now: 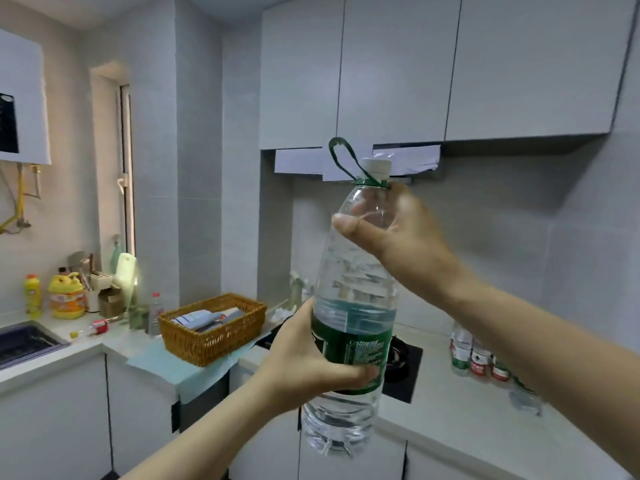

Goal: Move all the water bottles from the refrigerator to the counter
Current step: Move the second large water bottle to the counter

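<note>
One large water bottle (356, 282), held before the stove (403, 365): our left hand (304, 368) grips its label, right hand (398, 230) its shoulder.

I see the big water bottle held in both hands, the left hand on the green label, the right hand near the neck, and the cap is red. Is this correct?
Not quite: the head view shows a white cap on the big water bottle. The left hand and right hand grip as you say.
</note>
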### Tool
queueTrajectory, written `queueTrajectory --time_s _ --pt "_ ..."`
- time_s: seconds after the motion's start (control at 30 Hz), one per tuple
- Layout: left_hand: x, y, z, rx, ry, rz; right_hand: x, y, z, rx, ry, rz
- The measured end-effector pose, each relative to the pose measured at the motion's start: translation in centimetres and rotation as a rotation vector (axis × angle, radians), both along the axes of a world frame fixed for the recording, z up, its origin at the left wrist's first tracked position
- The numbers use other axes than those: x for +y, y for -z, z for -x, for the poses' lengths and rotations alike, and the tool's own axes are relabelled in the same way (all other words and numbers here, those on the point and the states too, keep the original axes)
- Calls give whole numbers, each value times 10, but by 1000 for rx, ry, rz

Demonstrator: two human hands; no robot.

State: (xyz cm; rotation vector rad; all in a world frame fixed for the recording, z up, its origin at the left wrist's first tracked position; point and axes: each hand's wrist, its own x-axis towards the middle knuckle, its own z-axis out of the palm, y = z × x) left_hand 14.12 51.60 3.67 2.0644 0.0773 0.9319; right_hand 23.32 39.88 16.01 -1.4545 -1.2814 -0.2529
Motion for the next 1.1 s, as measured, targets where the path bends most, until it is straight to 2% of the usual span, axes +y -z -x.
queueTrajectory --time_s 0.27,0.57,0.8,1.1 --pt "-55 0 -71 20 154 11 -68 -1 -48 19 195 -13" --pt "-95 13 -125 56 237 37 -108 12 -97 71 290 -4" --pt "-84 20 -172 99 305 38 -101 21 -137 93 374 -1" --pt "-28 22 -246 91 409 32 -51 19 -189 81 485 -24"
